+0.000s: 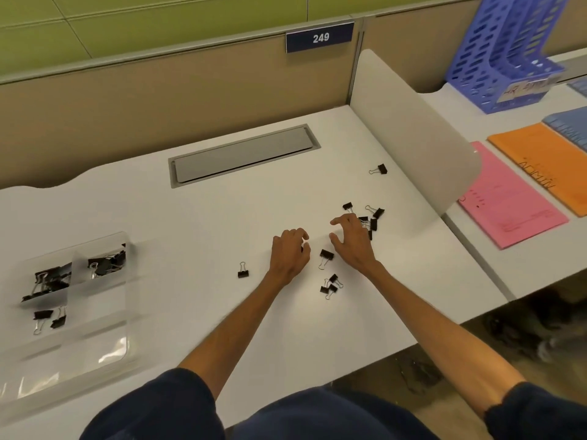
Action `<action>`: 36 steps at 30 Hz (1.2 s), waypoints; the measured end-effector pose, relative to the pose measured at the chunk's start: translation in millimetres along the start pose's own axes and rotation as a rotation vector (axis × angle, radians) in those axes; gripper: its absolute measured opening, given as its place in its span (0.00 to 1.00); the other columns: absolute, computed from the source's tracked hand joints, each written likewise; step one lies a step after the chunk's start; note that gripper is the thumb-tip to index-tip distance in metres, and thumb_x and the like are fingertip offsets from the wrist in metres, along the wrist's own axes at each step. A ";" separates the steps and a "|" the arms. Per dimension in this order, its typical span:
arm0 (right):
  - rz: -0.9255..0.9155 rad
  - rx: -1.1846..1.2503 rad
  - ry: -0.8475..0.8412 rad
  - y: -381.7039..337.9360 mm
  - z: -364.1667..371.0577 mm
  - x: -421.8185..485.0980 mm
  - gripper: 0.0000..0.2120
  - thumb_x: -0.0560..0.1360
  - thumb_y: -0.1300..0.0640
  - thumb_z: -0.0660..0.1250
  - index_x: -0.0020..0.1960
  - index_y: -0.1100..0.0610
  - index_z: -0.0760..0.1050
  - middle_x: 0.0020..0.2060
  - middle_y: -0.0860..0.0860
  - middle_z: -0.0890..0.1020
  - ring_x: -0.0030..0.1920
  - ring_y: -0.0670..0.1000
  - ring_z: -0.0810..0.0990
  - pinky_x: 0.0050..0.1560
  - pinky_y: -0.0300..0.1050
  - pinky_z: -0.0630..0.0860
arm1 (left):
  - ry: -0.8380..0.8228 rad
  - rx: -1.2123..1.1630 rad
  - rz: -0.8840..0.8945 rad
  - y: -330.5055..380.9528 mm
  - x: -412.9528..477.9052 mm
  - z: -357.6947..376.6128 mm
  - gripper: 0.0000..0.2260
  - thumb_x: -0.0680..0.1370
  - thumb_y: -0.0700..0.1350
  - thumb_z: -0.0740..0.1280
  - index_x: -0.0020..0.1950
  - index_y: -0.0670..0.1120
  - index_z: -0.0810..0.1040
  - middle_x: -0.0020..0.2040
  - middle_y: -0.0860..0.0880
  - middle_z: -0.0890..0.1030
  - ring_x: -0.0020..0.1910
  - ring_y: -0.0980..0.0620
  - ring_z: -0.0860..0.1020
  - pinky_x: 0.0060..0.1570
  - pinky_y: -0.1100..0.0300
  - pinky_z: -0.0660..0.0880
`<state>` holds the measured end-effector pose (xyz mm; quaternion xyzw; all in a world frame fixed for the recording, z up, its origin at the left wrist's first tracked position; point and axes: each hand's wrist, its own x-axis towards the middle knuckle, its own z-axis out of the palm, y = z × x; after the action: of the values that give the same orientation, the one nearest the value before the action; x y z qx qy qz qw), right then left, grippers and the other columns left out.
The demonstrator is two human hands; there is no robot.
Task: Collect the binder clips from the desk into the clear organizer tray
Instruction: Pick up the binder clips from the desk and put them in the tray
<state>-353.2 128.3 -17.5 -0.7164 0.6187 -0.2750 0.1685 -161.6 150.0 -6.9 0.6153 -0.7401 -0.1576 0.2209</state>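
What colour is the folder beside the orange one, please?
Pink folder, seen in the head view.

The white table carried scattered black binder clips and a clear organizer tray at its left.

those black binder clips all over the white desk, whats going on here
A person is gathering small black binder clips off the white desk. The left hand is curled, seemingly around a clip, while the right hand spreads open over a cluster of loose clips. Several clips already sit in the clear plastic organizer tray at left; others remain scattered, including a lone clip farther back.
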 end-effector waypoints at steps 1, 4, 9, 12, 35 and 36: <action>0.007 -0.001 0.002 4.9 -3.4 -0.4 0.14 0.74 0.58 0.67 0.60 0.57 0.75 0.58 0.53 0.74 0.59 0.54 0.75 0.55 0.49 0.72 | -0.006 0.001 0.010 4.8 2.0 3.4 0.07 0.77 0.44 0.62 0.54 0.46 0.76 0.46 0.50 0.80 0.49 0.49 0.75 0.51 0.53 0.67; 0.018 -0.001 0.009 18.3 -12.7 -0.7 0.14 0.75 0.58 0.67 0.60 0.57 0.75 0.58 0.53 0.74 0.59 0.54 0.75 0.54 0.45 0.69 | -0.019 0.006 0.033 17.2 8.0 14.1 0.08 0.77 0.44 0.62 0.54 0.46 0.76 0.48 0.50 0.79 0.50 0.49 0.75 0.52 0.53 0.67; 0.047 0.041 0.023 36.5 -23.3 3.7 0.14 0.75 0.58 0.66 0.60 0.56 0.74 0.59 0.53 0.73 0.55 0.52 0.75 0.51 0.50 0.75 | -0.048 0.023 0.052 28.9 20.6 27.6 0.08 0.78 0.45 0.61 0.55 0.46 0.75 0.50 0.50 0.79 0.52 0.48 0.74 0.52 0.53 0.66; 0.093 0.066 0.057 48.8 -31.1 10.6 0.14 0.75 0.58 0.66 0.61 0.55 0.73 0.59 0.53 0.73 0.56 0.49 0.74 0.52 0.47 0.74 | -0.020 0.039 0.064 37.9 32.7 34.1 0.08 0.79 0.46 0.62 0.54 0.45 0.76 0.51 0.48 0.77 0.53 0.47 0.73 0.50 0.53 0.68; 0.272 0.131 0.143 137.2 -67.3 105.0 0.15 0.78 0.59 0.62 0.64 0.54 0.71 0.62 0.52 0.72 0.62 0.53 0.72 0.59 0.56 0.74 | -0.330 0.150 0.314 110.7 153.4 85.4 0.18 0.82 0.47 0.59 0.72 0.54 0.67 0.61 0.44 0.73 0.62 0.45 0.69 0.54 0.47 0.67; 0.268 0.108 0.105 140.6 -66.1 111.1 0.17 0.78 0.58 0.63 0.66 0.54 0.70 0.64 0.54 0.71 0.65 0.55 0.70 0.60 0.58 0.73 | -0.331 0.161 0.335 110.6 155.9 87.0 0.18 0.82 0.47 0.60 0.72 0.54 0.67 0.62 0.44 0.73 0.64 0.45 0.68 0.55 0.47 0.66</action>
<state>-495.3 1.1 -26.4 -0.6022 0.7009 -0.3198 0.2093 -322.6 15.2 -4.4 0.4654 -0.8681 -0.1576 0.0700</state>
